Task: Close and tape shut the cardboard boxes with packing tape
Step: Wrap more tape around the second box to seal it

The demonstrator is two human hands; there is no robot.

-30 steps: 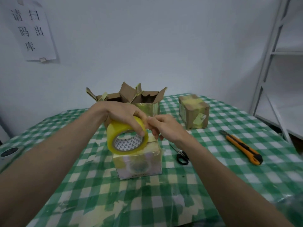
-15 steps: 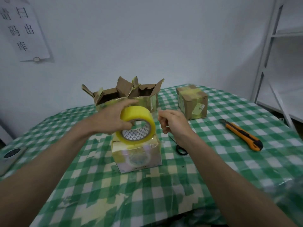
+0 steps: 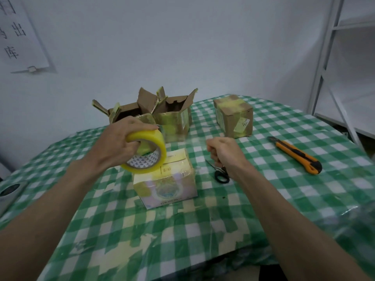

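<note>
On the counter (image 3: 263,199), covered with a green-and-white checked cloth, a small closed box (image 3: 165,182) sits at centre, its top and front wrapped in yellowish tape. Head view only.

Left hand (image 3: 119,145): fingers curled around a roll of yellow packing tape (image 3: 146,153), thumb over the outer rim, other fingers through the core. Roll is held tilted just above the left rear corner of the closed box; whether it touches the box top cannot be told. Core shows a printed pattern of small triangles.

Right hand (image 3: 223,153): curled nearly into a fist, fingertips pressed together as if pinching; a clear strip of tape between this hand and the roll is too faint to confirm. Hand hangs above the counter, right of the box, over black-handled scissors (image 3: 220,173) that lie flat on the cloth.

Behind: two open cardboard boxes (image 3: 162,116), flaps up, side by side and touching. Right rear: a taped-shut cardboard box (image 3: 233,116) bearing a yellow sticker, print unreadable. Orange-and-black utility knife (image 3: 296,155) lies well right of the scissors.

Writing: closed box top shows digits, apparently "10001", and two handwritten characters, not legible. Wall sheet (image 3: 18,35), upper left, carries large Chinese characters, "出" and "库" readable. Round dark object (image 3: 10,189) at the far left edge, unidentified.
</note>
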